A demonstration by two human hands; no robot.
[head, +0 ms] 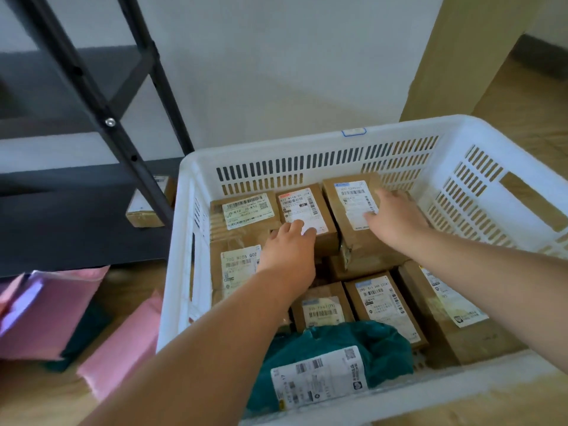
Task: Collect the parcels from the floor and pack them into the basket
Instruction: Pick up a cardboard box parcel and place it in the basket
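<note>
A white slotted basket [310, 149] stands on the floor, holding several brown cardboard parcels with white labels and one teal bag parcel [362, 342] near the front. My left hand [287, 245] rests with fingers on the near edge of a small box [302, 207] in the back row. My right hand [395, 218] lies flat on a larger box [347, 195] at the back right, fingers spread over its label. Neither hand grips anything.
Pink mailer parcels [49, 315] and a teal one [83, 333] lie on the wooden floor left of the basket. A black metal shelf frame [123, 142] stands at the left, with a small box [147, 207] under it. A cardboard panel [461, 56] leans behind the basket.
</note>
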